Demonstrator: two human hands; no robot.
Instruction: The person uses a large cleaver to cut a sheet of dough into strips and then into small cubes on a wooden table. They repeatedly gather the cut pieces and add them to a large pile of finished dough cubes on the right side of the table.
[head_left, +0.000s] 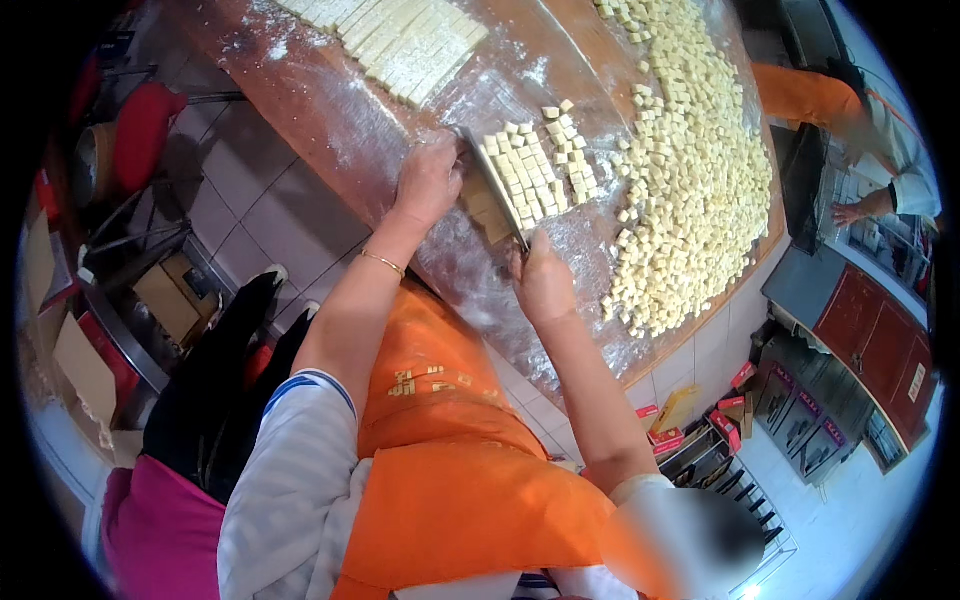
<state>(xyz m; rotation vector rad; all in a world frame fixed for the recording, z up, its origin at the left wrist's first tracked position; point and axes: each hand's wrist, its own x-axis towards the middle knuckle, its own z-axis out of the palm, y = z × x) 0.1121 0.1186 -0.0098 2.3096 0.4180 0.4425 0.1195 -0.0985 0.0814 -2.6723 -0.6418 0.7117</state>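
A broad metal blade stands on the floured wooden table, beside rows of small cut dough cubes. My right hand is closed on its near end. My left hand is at the blade's far end, its fingers bent; whether they grip it is hard to see. Dough strips dusted with flour lie side by side at the far left of the table. To the right, a large heap of loose dough cubes spreads towards the table's edge.
Close on my left is a person in dark trousers and a magenta top. Across the table, at the right, another person's hand rests near a rack. A red stool, open cardboard boxes and a wire rack stand around the table.
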